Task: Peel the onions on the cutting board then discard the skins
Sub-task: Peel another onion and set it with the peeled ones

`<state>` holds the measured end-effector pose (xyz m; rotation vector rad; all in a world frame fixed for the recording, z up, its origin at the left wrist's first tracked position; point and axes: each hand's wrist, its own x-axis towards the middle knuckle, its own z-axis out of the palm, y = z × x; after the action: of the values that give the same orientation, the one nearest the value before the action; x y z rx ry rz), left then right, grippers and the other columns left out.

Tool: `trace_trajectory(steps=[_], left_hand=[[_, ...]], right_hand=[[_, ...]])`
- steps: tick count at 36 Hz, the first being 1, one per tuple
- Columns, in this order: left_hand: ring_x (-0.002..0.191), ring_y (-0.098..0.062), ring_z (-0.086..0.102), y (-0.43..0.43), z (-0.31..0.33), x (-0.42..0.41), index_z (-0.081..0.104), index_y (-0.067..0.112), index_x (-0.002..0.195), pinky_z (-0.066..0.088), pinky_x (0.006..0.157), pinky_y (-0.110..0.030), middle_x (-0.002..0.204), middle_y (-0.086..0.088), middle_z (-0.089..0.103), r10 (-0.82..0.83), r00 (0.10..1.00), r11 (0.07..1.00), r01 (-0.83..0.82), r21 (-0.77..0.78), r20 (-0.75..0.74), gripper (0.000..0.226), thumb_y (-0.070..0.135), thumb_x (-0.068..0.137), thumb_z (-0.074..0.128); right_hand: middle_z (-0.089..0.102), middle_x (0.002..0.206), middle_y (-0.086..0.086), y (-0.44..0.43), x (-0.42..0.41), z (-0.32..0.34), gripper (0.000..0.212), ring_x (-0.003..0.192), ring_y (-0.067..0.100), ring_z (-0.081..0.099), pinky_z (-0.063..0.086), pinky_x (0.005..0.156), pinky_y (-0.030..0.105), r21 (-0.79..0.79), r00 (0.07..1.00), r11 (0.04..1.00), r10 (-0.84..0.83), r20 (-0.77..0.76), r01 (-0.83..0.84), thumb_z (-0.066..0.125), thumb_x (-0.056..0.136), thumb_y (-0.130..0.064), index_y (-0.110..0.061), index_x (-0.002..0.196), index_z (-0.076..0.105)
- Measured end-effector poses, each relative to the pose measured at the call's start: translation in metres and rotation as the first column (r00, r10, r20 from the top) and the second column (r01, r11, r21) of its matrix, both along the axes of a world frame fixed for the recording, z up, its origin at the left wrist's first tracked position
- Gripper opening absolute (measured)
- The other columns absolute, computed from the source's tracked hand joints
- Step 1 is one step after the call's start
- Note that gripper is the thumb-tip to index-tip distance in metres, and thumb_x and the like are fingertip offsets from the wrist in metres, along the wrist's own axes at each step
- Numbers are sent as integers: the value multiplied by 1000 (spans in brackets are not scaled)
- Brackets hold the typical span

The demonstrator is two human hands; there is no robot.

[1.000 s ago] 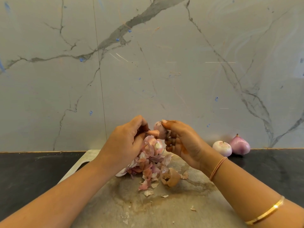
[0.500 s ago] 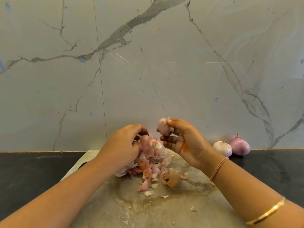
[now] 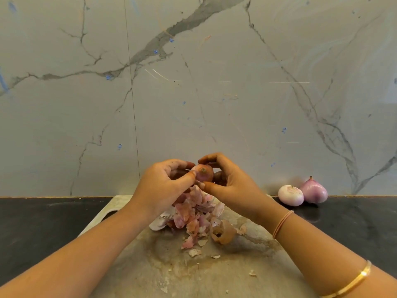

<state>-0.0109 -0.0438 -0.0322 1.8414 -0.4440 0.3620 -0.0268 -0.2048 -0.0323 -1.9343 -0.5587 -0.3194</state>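
Head view: left hand (image 3: 163,186) risen from skins (image 3: 193,214), now pinching onion (image 3: 204,174); right hand (image 3: 232,186) gripping it too.

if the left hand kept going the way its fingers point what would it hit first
The onion, which the left hand touches now; right behind it, probably the right hand, though depth is unclear.

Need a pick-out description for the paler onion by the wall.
Follow the black counter right of the cutting board to the wall. Of the pair there, it is the left onion: round and whitish, its neighbour purple and pointed.
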Motion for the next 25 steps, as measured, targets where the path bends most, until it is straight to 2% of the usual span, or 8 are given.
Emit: trace_trajectory(steps=[2,5,9,14,21,25], left_hand=[[80,-13,71,1,1,1,71,17,98,59,76,-36,85,1,75,4,1000,999,-4,-37,-10,16,19,83,68],[81,-14,71,2,1,2,71,16,98,59,76,-34,85,0,75,-7,1000,998,5,-69,-26,16,17,82,70],[80,-15,72,0,0,2,70,15,99,58,74,-31,85,-2,75,-48,998,995,43,-91,-43,18,18,81,71],[78,-12,72,1,1,2,70,14,97,55,66,-18,81,1,75,-47,998,994,43,-103,-35,15,14,82,71],[74,-8,71,0,0,1,71,19,92,55,65,-16,75,7,74,8,1000,999,-7,-38,20,12,12,83,69],[67,-3,69,3,1,2,69,26,80,51,60,-11,68,13,72,73,994,997,-74,4,80,25,3,84,63]], right_hand=[[57,114,-11,0,0,0,38,94,17,65,57,85,33,-23,1000,1000,6,21,-5,65,90,-7,-36,108,50],[57,111,-14,-1,0,0,41,87,15,64,57,82,31,-34,999,999,8,42,-7,64,90,-5,-40,105,50],[64,105,-3,-1,1,-1,40,86,24,66,58,81,36,-20,999,1000,15,37,-14,63,90,-2,-35,109,52],[62,104,-8,-2,1,-1,42,87,19,66,58,81,30,-7,999,999,36,28,-36,62,90,0,-36,108,51],[62,108,-8,-3,1,-1,39,88,16,68,58,83,30,7,999,999,49,19,-50,63,89,1,-30,111,53],[59,112,-9,0,-1,-1,39,90,19,67,58,84,32,4,998,998,65,11,-65,63,89,1,-30,111,52]])
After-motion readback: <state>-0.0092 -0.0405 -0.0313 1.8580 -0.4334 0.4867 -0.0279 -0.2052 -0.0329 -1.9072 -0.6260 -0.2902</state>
